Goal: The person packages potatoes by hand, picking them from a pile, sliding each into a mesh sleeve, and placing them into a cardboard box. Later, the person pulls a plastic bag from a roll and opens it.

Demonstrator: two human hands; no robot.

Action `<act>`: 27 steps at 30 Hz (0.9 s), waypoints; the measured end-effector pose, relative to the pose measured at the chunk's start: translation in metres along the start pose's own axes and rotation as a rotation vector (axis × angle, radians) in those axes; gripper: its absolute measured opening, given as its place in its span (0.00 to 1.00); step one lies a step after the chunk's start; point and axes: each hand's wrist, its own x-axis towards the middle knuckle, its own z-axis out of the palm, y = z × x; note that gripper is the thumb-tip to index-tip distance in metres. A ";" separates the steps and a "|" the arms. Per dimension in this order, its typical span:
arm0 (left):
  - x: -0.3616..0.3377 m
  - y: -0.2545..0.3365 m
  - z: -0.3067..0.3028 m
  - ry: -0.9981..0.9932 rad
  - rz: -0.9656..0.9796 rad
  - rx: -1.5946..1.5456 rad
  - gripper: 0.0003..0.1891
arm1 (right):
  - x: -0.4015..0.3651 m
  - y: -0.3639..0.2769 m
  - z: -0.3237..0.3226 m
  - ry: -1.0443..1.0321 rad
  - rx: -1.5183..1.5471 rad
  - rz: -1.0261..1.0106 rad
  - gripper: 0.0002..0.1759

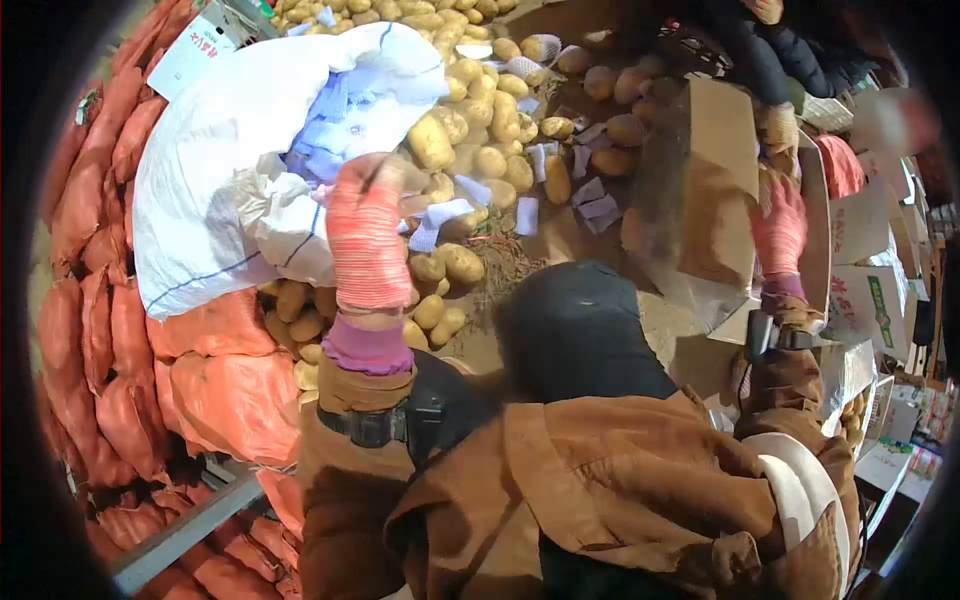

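My left hand [368, 225], in a pink-striped glove, is at the mouth of a white woven sack [210, 180]. Its fingers are curled together and slightly blurred; what they hold is hidden. Inside the sack are bluish-white foam net sleeves [345, 120]. My right hand [782, 228], also in a pink glove, reaches into an open cardboard box [722, 150], fingers stretched along the inside. Close above it is another person's tan-gloved hand [781, 135]. Potatoes [490, 110] lie in a heap between my hands, with loose foam sleeves [595, 200] scattered among them.
Stacked red mesh sacks [120, 370] line the left side, with a metal bar [190, 530] near the lower left. A white printed carton [200, 50] stands behind the white sack. More cartons [865, 300] are at the right. The other person's dark sleeve [765, 65] extends from the upper right.
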 end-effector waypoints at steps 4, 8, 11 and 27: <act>0.009 -0.008 0.007 -0.067 -0.075 -0.012 0.10 | 0.022 -0.179 0.039 -0.015 0.867 -0.489 0.18; 0.016 -0.017 0.001 -0.095 -0.130 -0.054 0.13 | -0.002 -0.318 0.193 -0.519 0.598 -1.041 0.11; 0.015 -0.024 -0.009 -0.116 -0.185 0.025 0.12 | -0.026 -0.358 0.268 -0.587 0.604 -1.043 0.06; 0.056 -0.140 0.017 -0.247 -0.254 0.170 0.14 | 0.050 -0.334 0.068 -0.937 2.026 -0.176 0.21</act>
